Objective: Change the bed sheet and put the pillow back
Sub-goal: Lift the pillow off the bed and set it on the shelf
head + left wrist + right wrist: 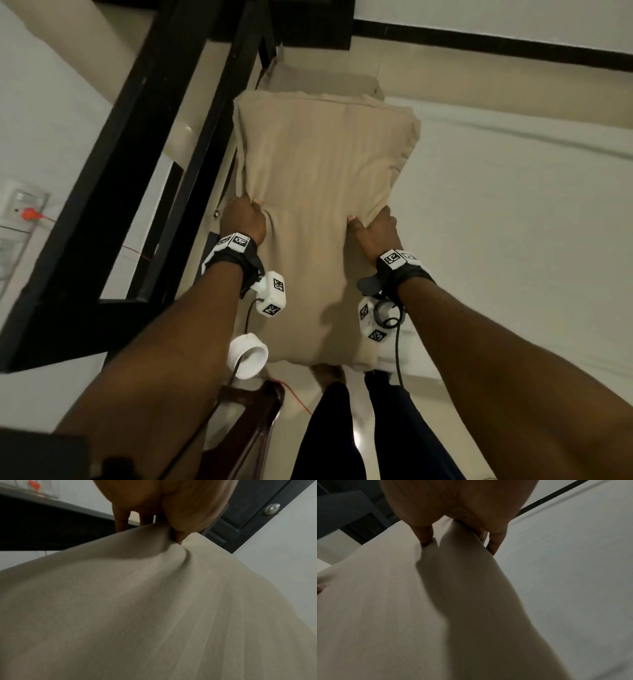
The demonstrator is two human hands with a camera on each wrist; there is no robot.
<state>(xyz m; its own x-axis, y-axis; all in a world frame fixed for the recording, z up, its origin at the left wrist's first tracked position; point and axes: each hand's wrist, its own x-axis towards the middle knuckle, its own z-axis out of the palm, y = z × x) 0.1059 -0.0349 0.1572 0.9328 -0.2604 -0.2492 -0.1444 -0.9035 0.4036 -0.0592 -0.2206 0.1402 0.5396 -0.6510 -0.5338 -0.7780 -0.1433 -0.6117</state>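
A tan pillow hangs lengthwise in front of me, held by both hands at its long sides. My left hand grips the left edge, bunching the fabric; in the left wrist view the pillow creases under my left hand. My right hand holds the right edge, thumb on top and fingers underneath; in the right wrist view my right hand clamps the pillow. Under and to the right lies the bed with a pale sheet. A second tan pillow lies at the bed's head.
A black bed frame runs along the left. An orange plug sits in a wall socket at far left, its orange cord crossing the floor. A dark wooden chair stands by my legs. A white cup-shaped part hangs from my left wrist cable.
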